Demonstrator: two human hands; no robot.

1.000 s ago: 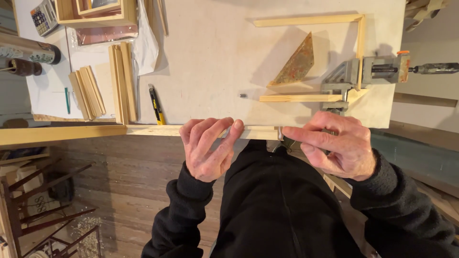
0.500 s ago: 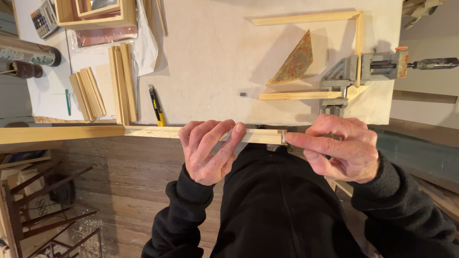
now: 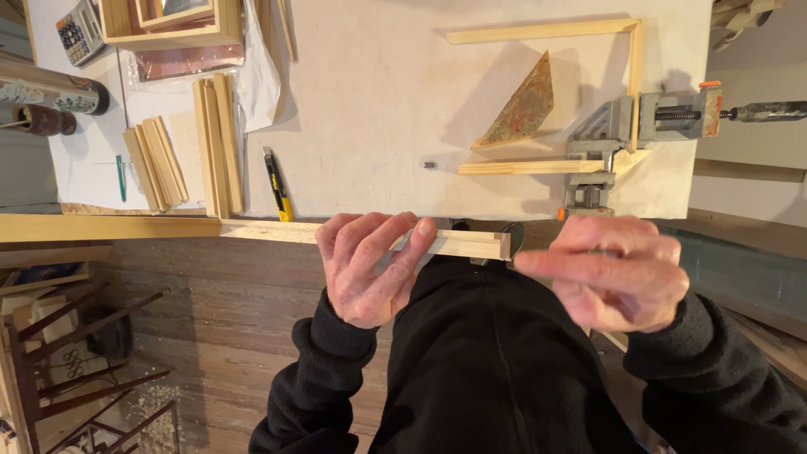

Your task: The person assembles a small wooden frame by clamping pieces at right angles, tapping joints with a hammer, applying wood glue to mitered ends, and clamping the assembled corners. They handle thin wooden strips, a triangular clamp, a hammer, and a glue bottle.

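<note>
A long pale wooden moulding strip (image 3: 252, 229) runs along the near edge of the workbench (image 3: 378, 109), from the left of the view to just past my chest. My left hand (image 3: 370, 269) is wrapped over it close to its right end. My right hand (image 3: 614, 273) is blurred and sits just right of that end. Its index finger stretches left towards the strip's cut end and it holds nothing.
A metal corner clamp (image 3: 614, 134) grips two frame strips (image 3: 538, 32) at the bench's right, beside a mottled triangular piece (image 3: 521, 109). A yellow utility knife (image 3: 277, 185), stacked mouldings (image 3: 217, 139), a wooden box (image 3: 168, 21) and a calculator (image 3: 80, 32) lie to the left. Dark wooden racks (image 3: 76, 370) stand on the floor.
My right hand has let go of the strip's right end and drawn away to the right. My left hand keeps its hold on the strip.
</note>
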